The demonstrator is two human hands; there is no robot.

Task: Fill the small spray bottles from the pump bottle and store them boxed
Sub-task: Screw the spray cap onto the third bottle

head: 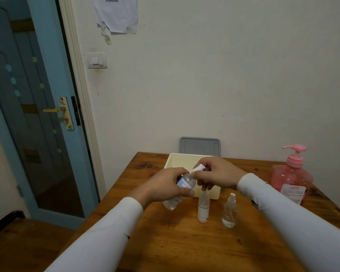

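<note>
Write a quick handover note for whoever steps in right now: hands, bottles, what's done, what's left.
Left hand holds a clear spray bottle tilted; right hand pinches its white spray cap.
Two small spray bottles stand on the table before the cream box.
Pink pump bottle stands far right; grey lid behind the box.
Done: nothing boxed that shows.
Left: fill, cap, box, close.

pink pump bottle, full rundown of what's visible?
The pump bottle stands upright at the table's far right edge, untouched by either hand. Translucent pink plastic body, wide and squat, with an opaque pink collar and pump head whose spout points left. A white label with red print sits low on its front, partly cut off by the right sleeve. Fill level is not clear.
</note>
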